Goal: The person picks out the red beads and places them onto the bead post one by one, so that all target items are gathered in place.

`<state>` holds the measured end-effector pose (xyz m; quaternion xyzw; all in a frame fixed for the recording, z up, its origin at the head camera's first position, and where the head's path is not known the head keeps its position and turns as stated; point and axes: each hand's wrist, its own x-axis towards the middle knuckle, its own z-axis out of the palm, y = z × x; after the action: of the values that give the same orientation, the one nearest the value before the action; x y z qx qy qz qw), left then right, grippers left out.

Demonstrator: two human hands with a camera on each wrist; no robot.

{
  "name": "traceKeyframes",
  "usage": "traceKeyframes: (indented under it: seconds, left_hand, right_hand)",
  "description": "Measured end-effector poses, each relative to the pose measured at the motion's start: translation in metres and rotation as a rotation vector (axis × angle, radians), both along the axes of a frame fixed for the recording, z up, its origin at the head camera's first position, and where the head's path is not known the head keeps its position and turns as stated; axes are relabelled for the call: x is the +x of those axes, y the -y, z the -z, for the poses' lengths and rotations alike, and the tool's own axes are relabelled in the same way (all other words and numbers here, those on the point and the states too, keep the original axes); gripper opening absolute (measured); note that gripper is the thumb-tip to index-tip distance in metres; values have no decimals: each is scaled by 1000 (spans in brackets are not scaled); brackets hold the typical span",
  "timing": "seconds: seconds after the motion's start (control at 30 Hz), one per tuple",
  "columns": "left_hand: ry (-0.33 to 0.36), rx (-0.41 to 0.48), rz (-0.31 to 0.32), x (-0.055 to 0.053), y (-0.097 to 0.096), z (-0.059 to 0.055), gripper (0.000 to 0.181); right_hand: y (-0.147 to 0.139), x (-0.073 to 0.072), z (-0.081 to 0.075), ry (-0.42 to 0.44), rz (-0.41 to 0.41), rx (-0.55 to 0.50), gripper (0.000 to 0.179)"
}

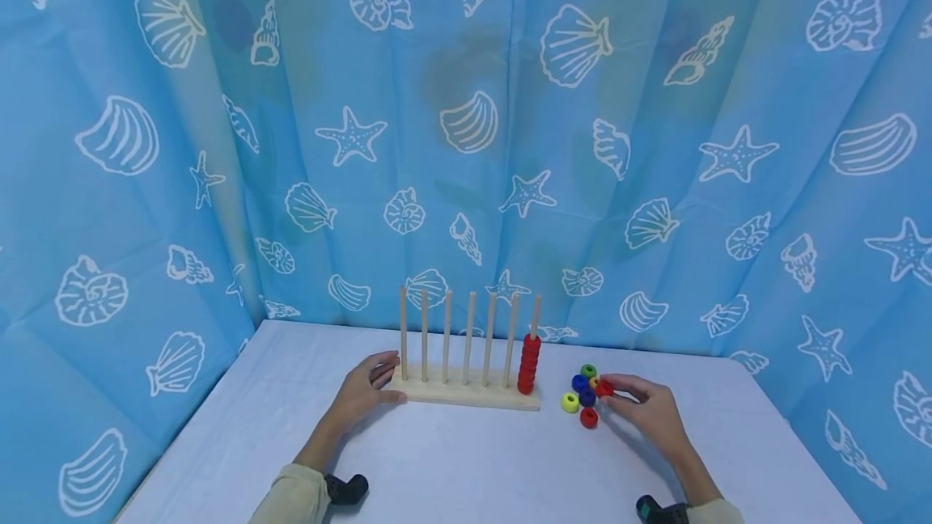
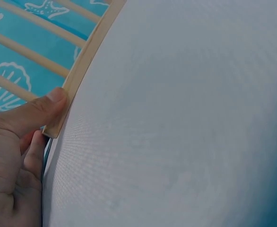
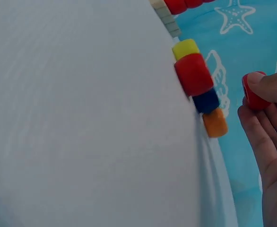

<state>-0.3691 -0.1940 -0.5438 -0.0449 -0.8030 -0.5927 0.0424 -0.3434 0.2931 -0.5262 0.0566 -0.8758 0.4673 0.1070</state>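
A wooden peg stand (image 1: 466, 396) with several upright pegs is on the table, and red beads (image 1: 529, 364) are stacked on its rightmost peg. My left hand (image 1: 366, 388) holds the stand's left end; in the left wrist view the thumb (image 2: 56, 96) lies on the base's edge. Between thumb and fingers, my right hand (image 1: 650, 413) pinches a red bead (image 3: 255, 91), lifted off the table in the right wrist view. Close by lie a loose red bead (image 1: 589, 417), a yellow bead (image 1: 570, 403), a green bead (image 1: 588, 370), blue beads (image 1: 586, 397) and a partly hidden orange bead (image 1: 594, 382).
A white cloth covers the table (image 1: 480, 467). Behind and at both sides hangs a blue curtain (image 1: 466, 209) with white shell and starfish prints. Dark devices (image 1: 347, 489) are strapped at both wrists.
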Motion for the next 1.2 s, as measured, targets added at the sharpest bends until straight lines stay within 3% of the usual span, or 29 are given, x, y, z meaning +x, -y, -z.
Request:
traceKeyframes:
  seconds: [0.23,0.43,0.73,1.2]
  left_hand:
    - [-2,-12,-1,-1,0,1,82]
    - [0,-31,1,-2,0,2,82]
    - [-11,-28,8,-2,2,4,83]
    - [-2,-23,4,-3,2,5,83]
  right_hand:
    - [5,-2,-6,-21,-19,-52,44]
    - [12,-5,-13,-39,-21,-37,45]
    - [28,-14,-38,-64,-57,-9,48]
    - [49,-26,-85,-130,-143,-46,49]
